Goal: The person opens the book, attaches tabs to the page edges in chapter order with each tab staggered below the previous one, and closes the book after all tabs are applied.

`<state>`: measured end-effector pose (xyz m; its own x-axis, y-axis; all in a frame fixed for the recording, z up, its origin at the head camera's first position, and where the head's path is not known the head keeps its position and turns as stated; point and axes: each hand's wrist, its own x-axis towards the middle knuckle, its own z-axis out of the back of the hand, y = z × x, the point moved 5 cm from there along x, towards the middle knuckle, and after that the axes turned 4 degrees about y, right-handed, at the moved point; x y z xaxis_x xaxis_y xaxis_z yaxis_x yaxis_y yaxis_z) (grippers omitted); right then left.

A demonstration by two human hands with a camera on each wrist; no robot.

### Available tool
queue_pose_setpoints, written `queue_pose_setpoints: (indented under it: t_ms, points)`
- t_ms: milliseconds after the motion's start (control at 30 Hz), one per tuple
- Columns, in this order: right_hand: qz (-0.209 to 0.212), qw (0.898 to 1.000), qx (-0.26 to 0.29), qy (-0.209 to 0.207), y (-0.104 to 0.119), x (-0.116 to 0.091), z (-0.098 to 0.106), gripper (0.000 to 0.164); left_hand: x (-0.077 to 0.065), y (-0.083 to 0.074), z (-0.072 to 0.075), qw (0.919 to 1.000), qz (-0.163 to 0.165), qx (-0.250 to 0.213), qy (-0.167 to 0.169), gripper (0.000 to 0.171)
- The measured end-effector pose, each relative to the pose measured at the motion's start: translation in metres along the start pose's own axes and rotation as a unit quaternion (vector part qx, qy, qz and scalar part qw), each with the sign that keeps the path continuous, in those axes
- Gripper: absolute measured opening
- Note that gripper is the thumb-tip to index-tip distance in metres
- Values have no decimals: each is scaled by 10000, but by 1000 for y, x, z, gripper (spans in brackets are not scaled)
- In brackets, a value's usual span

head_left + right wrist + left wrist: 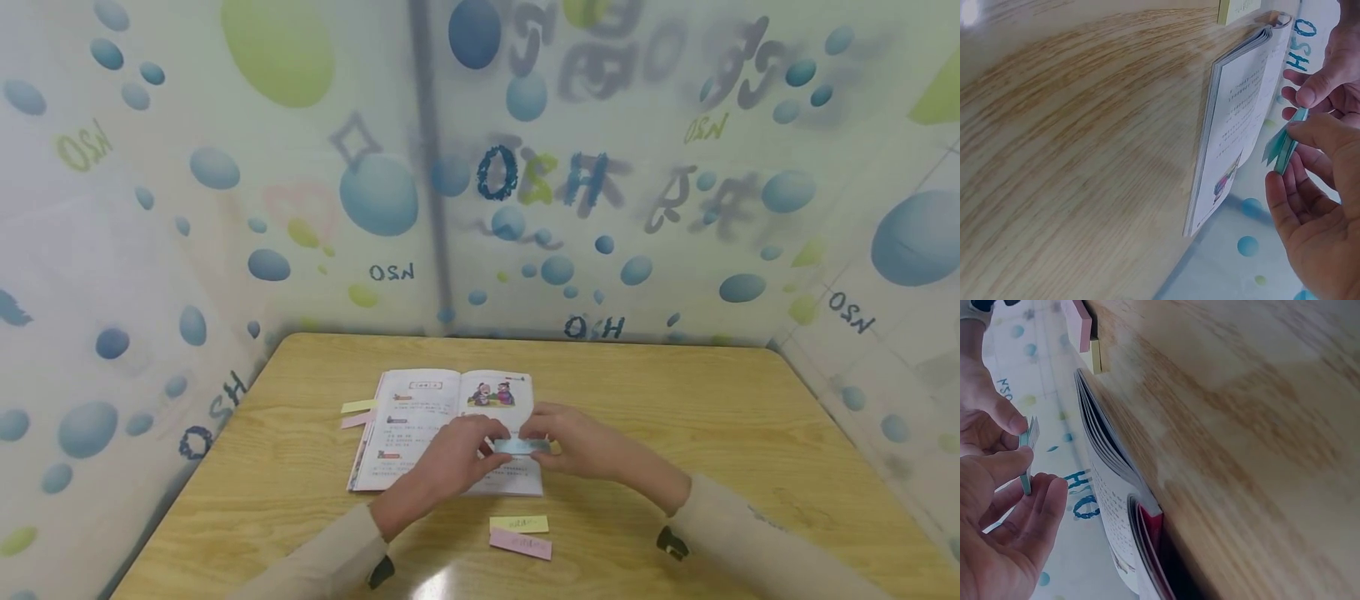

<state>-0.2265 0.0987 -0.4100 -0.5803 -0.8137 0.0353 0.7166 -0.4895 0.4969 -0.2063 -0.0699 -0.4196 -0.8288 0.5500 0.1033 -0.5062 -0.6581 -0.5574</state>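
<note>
Over the right page of an open book, both hands hold a small blue-green pad of sticky notes. The left hand pinches the pad's left end between thumb and fingers. At the other end the right hand pinches it the same way. In the right wrist view a few sheets of the sticky note pad fan away from the rest. The left wrist view shows the pad edge-on, raised off the book pages.
Yellow and pink sticky notes jut from the book's left edge. Nearer the person, a yellow pad and a pink pad with handwriting lie on the wooden table. A patterned curtain hangs behind.
</note>
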Motion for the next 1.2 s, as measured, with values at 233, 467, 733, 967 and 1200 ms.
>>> queue_pose_setpoints:
  t_ms: [233, 467, 733, 967, 1200]
  points:
    - [-59, 9998, -43, -168, 0, 0, 0, 20, 0, 2, -1, 9999, -3, 113, -18, 19]
    - [-49, 9997, 14, -258, -1, 0, 0, 15, -1, 4, -2, 9999, 42, 146, -17, 21]
    - [-130, 9997, -74, -217, -1, 0, -2, 17, -3, 5, -3, 9997, 98, 220, 22, 22]
    - [-198, 9994, -171, -207, 1, 0, -1, 17, -3, 3, -2, 9994, 103, 313, 43, 22]
    - [-220, 9995, -175, -139, 2, 1, -1, 16, -3, 4, -2, 9995, 107, 271, 99, 22]
